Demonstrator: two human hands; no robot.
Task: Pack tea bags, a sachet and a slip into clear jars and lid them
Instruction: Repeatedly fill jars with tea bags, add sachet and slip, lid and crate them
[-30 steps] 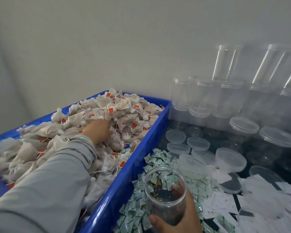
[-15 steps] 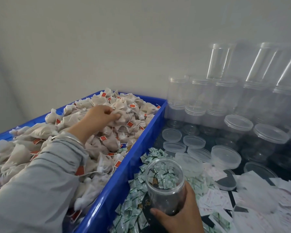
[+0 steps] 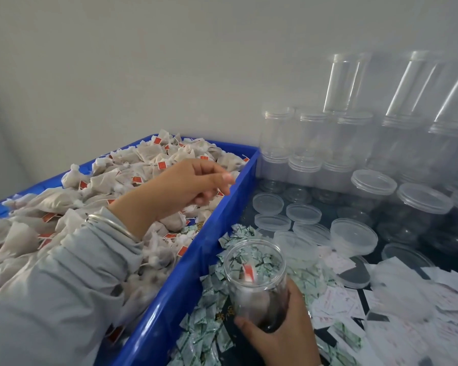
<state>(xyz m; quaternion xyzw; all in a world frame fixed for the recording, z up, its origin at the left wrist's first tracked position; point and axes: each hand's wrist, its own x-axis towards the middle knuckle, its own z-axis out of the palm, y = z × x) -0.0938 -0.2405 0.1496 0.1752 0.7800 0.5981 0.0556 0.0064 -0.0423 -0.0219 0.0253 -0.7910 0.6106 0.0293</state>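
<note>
My right hand [image 3: 283, 336] grips a clear open jar [image 3: 257, 286], held upright just right of the blue crate [image 3: 169, 294]. Inside the jar a blurred tea bag with a red tag [image 3: 247, 273] shows. My left hand [image 3: 193, 180] hovers over the crate's right side, above the heap of tea bags [image 3: 103, 180]. Its fingers are loosely bent and point toward the jar, with nothing seen in them. Green-white sachets [image 3: 204, 336] lie piled around the jar. White paper slips [image 3: 336, 305] are strewn to its right.
Loose clear lids [image 3: 303, 213] lie on the dark table behind the jar. Stacked empty jars [image 3: 310, 143] stand against the wall, with lidded jars [image 3: 423, 207] at the right. The crate's blue wall separates the tea bags from the sachets.
My left hand lifted out of the tea bag heap and swung right toward the jar. A tea bag with a red tag now shows inside the jar. My right hand kept hold.
</note>
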